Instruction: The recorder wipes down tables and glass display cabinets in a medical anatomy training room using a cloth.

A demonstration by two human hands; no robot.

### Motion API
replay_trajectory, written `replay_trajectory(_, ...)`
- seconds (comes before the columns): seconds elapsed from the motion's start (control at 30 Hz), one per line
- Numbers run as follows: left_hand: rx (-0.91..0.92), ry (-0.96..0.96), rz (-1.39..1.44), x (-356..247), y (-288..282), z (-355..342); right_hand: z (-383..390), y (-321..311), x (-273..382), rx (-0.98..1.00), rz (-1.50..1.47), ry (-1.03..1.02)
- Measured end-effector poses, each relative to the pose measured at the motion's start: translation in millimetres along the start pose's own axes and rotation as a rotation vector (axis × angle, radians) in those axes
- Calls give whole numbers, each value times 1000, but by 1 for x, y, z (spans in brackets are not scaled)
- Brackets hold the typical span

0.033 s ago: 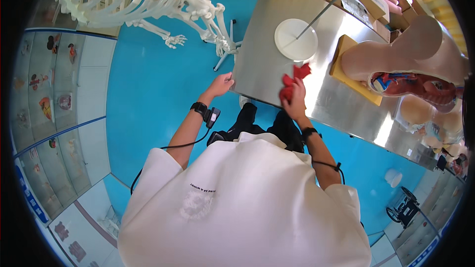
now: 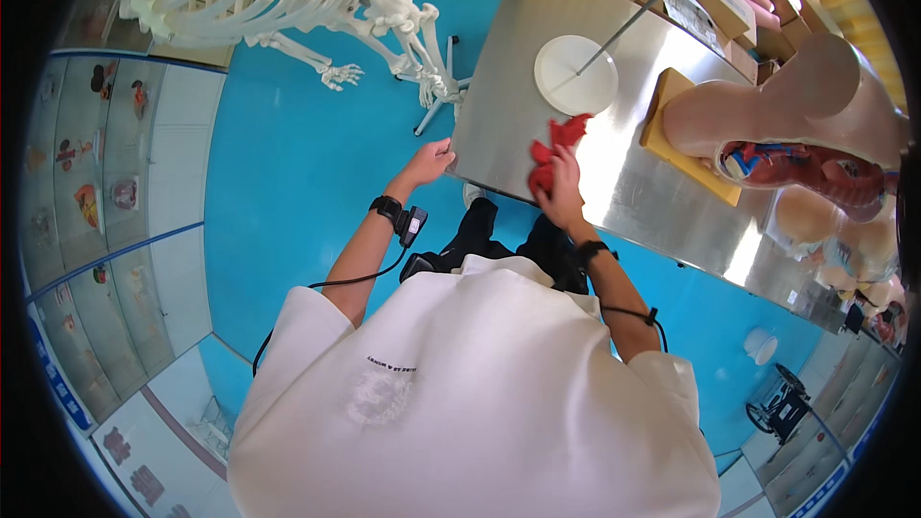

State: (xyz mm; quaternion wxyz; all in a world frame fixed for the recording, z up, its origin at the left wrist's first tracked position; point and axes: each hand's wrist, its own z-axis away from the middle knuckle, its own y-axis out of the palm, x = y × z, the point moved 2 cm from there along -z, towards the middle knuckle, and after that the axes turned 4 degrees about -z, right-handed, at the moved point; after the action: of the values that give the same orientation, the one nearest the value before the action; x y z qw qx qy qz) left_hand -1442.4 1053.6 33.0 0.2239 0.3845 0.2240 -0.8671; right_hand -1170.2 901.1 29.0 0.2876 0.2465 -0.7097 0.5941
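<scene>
A crumpled red cloth (image 2: 543, 165) lies against the steel tabletop (image 2: 499, 48) close to its near edge. My right hand (image 2: 564, 194) is closed on it, with part of the cloth spreading out past the fingers toward a round white base (image 2: 566, 101). A thin metal rod (image 2: 638, 17) rises at a slant from that base. At the table's left corner, my left hand (image 2: 429, 163) has its fingers curled around the edge. Both wrists wear black bands, and a small device with a cable hangs by the left one.
An anatomical torso model (image 2: 767, 110) lies on a yellow board (image 2: 662, 120) at the right of the table. Cardboard boxes (image 2: 739, 10) crowd the far side. A skeleton model (image 2: 374, 19) stands at the upper left, near a glass-front cabinet (image 2: 86, 182). A wheelchair (image 2: 782, 403) is at the lower right.
My right hand and the red cloth have slid a little to the left along the tabletop. My left hand stays at the table's corner.
</scene>
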Motion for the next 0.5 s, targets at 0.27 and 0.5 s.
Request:
replay_trajectory(0.27,-66,-163,683,59,9,-11,-44,74,80,457,-84,-349)
replay_trajectory(0.5,-180,-174,482,78,24,-19,-5,-21,13,568,-253,-351)
